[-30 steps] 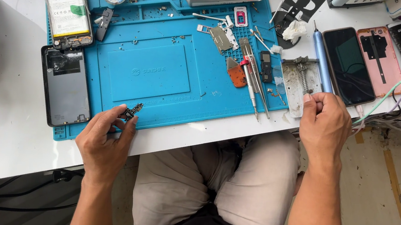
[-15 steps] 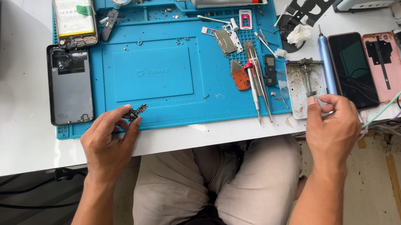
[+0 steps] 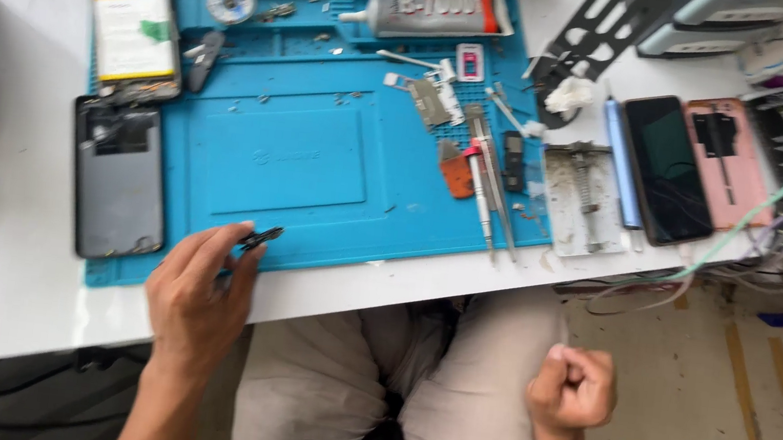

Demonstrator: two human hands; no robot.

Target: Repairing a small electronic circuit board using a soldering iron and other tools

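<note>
My left hand (image 3: 198,298) rests at the front edge of the blue repair mat (image 3: 320,158) and pinches a small dark part (image 3: 262,236) between thumb and forefinger. My right hand (image 3: 574,386) is off the table, curled into a fist above my right thigh, and I see nothing in it. A dark phone back cover (image 3: 117,179) lies just left of my left hand. An opened phone (image 3: 134,25) with its battery showing lies behind the cover.
Tweezers and screwdrivers (image 3: 489,187) lie on the mat's right side, and a glue tube (image 3: 430,14) lies at the back. A metal clamp plate (image 3: 583,198), a black phone (image 3: 668,168) and a pink phone (image 3: 727,160) sit right of the mat. Cables (image 3: 762,243) hang at the right edge.
My right hand has left the table edge near the metal clamp plate and dropped down over my lap, closing into a fist. My left hand stays at the mat's front edge with the small part.
</note>
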